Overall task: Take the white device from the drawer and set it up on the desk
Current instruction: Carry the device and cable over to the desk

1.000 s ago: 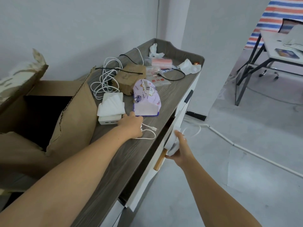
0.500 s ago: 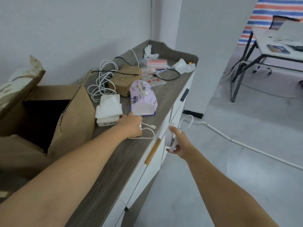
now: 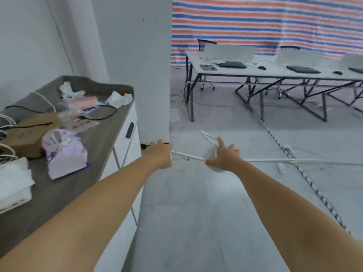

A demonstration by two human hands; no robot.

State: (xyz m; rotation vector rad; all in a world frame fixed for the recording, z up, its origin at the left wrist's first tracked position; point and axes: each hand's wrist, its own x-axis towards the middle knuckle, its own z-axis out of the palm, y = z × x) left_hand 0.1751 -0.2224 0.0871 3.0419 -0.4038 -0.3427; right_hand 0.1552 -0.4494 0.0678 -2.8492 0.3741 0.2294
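Hands are both extended forward over the grey floor [image 3: 196, 213], clear of the cabinet [image 3: 121, 154]. Left hand [image 3: 160, 155] sits just left of frame centre, curled closed; a thin white cable [image 3: 186, 155] emerges from it at 3 o'clock and runs toward the right hand. Whether the fingers actually clamp the cable cannot be told, since the back of the hand hides them. Right hand [image 3: 225, 158] lies at 3 o'clock from the left hand, index finger pointing toward 12 o'clock and thumb spread toward 9 o'clock. White device [image 3: 217, 168] shows only as a pale rounded edge under the palm at 6 o'clock, so the hand is wrapped around it; a white cord loop [image 3: 208, 137] rises from it toward 11 o'clock.

Cabinet stands at 9 o'clock in the frame, with a wood-grain top [image 3: 94, 138] and white front; its drawers appear shut, and a dark handle [image 3: 129, 130] sits on the upper front. On the top lie a purple tissue pack [image 3: 64, 156], a brown cardboard box [image 3: 25, 134], a white folded stack [image 3: 13, 183] at the left edge, and a black cable [image 3: 106, 114].

Long desk [image 3: 275, 73] stands at 1 o'clock, well apart from both hands, carrying laptops [image 3: 231, 64]. Striped tarpaulin [image 3: 255, 22] hangs behind it. Motion blur softens fine detail.
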